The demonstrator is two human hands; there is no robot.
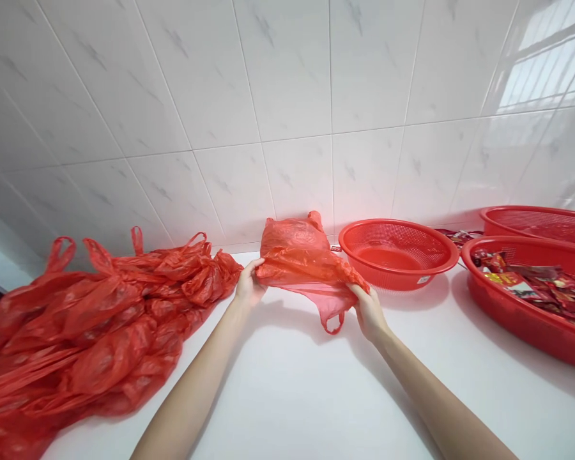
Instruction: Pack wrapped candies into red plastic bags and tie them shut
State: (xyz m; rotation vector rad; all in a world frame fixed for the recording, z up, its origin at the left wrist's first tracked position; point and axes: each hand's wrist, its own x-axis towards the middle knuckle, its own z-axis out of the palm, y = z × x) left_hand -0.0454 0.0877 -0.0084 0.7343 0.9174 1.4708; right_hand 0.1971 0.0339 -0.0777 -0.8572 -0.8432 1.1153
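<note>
Between my two hands a thin red plastic bag (306, 271) is stretched out above the white table, one looped handle hanging down on its near side. My left hand (250, 284) grips its left edge, and my right hand (367, 306) pinches its right edge. Behind it, against the wall, sits a stack of red plastic bags (294, 233). Whether the held bag is fully separate from that stack I cannot tell.
On the left lies a large heap of filled red plastic bags (115, 319). An oval red basket (397, 281) stands to the right of my hands. Farther right, another red basket (517, 313) holds wrapped packets (531, 281), with one more red basket (546, 214) behind. A tiled wall (297, 83) closes the back.
</note>
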